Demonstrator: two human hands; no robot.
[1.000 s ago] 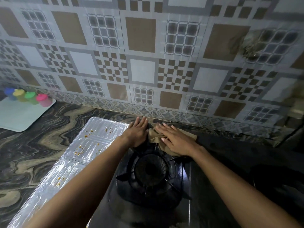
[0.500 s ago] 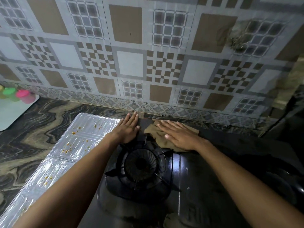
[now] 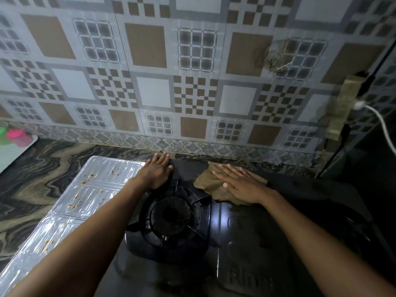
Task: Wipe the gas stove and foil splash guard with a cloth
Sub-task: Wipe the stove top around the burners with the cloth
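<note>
The black glass gas stove (image 3: 242,239) fills the lower middle, with its left burner (image 3: 171,217) under a pan support. A brown cloth (image 3: 209,183) lies flat on the stove's back edge, right of the burner. My right hand (image 3: 240,184) presses flat on the cloth, fingers spread. My left hand (image 3: 156,171) rests flat on the stove's back left corner, holding nothing. The foil splash guard (image 3: 85,189) lies flat on the counter left of the stove, speckled with orange food bits.
A patterned tiled wall (image 3: 192,82) rises right behind the stove. The marbled stone counter (image 3: 32,179) extends left, with a white tray (image 3: 12,153) and pink and green lids at the far left. A white cable (image 3: 383,129) hangs at right.
My right hand has slid the cloth to the right along the stove's back edge, away from my left hand. The left hand stays at the back left corner.
</note>
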